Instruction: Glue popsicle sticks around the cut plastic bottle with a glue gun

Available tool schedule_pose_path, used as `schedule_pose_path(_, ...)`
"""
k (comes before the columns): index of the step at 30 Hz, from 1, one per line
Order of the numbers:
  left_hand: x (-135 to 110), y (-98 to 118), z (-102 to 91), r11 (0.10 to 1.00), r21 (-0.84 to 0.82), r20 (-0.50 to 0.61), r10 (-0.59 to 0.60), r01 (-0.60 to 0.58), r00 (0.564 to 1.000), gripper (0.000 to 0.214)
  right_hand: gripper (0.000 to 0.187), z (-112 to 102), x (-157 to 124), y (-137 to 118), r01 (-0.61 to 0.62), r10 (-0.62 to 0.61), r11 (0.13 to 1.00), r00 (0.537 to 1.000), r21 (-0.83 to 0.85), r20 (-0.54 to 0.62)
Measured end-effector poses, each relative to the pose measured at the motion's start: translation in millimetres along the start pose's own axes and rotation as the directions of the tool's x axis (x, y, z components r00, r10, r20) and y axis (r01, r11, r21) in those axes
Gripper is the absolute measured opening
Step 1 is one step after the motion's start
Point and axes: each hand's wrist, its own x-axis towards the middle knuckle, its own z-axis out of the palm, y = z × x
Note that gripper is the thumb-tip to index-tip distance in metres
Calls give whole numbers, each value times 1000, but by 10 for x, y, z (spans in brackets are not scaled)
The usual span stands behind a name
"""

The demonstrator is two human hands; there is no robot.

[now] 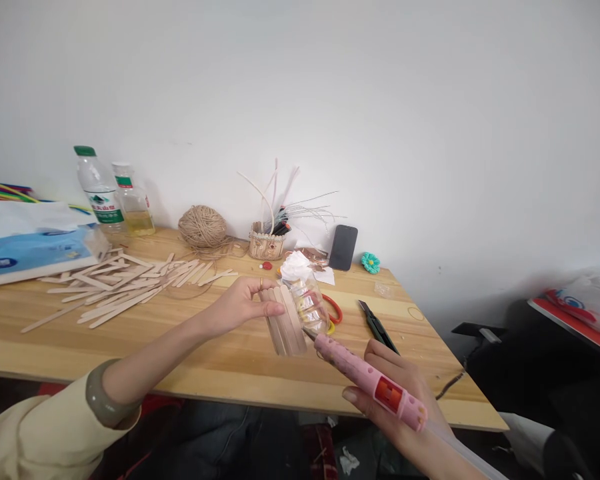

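My left hand [245,307] is closed on a clear plastic bottle piece [313,307] with several flat craft sticks [285,323] standing side by side along its left part. The thumb presses on the sticks; the other fingers are partly hidden behind them. In my right hand [405,387] is a pink glue gun [360,373], its fingers wrapped round it from behind. The gun's metal nozzle points up and left and comes close to or touches the bottle piece beside the rightmost stick; I cannot tell which. A clear glue stick trails from its back end.
Loose craft sticks [125,280] are heaped at left near a tissue pack [35,250]. Two bottles, a twine ball [203,225], a small basket [267,245] and a phone [343,247] stand along the wall. A box cutter [377,327] and red-handled scissors [335,308] lie at right.
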Motion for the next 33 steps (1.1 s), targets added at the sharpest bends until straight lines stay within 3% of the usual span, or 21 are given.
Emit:
schedule_pose_path(17,17,-38,-39,999,-34,-55,36,-38,998,33,15,-8,-50,32,25,-23,999,998,-33,61)
schedule_pose_path(33,23,-137,-97,995,-59,-115,74,-81,991,32,19,-20,-71,18,62,-60,996,998,-62,27)
